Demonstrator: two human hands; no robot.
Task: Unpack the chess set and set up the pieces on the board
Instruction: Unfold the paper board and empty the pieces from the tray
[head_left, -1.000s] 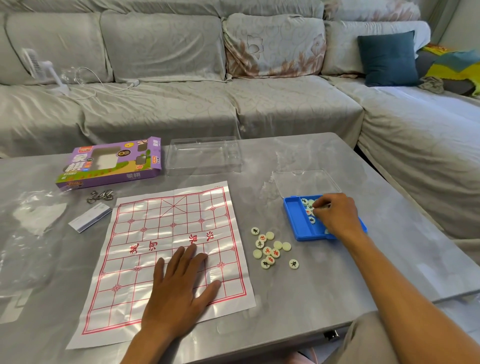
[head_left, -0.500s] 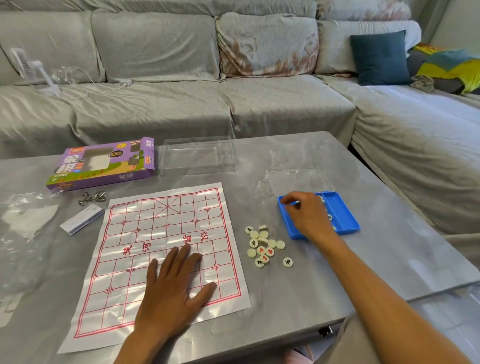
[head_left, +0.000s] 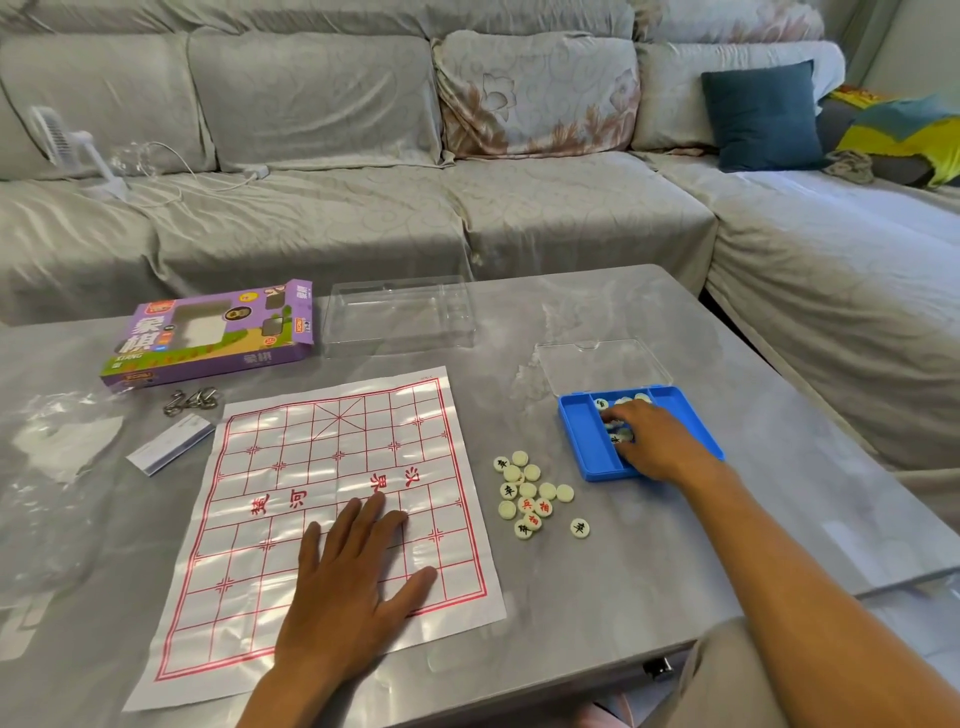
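Right hand (head_left: 657, 441) reaching deeper into blue tray (head_left: 587, 452), grip unclear, left hand (head_left: 348, 587) flat on board (head_left: 260, 519)

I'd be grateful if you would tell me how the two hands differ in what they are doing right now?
The left hand lies flat with fingers spread on the paper board; the right hand reaches into the blue tray, fingers bent down among the pieces there. The left hand holds nothing; whether the right hand grips a piece cannot be seen. Both are bare and palm down, and neither touches the loose pieces between board and tray.
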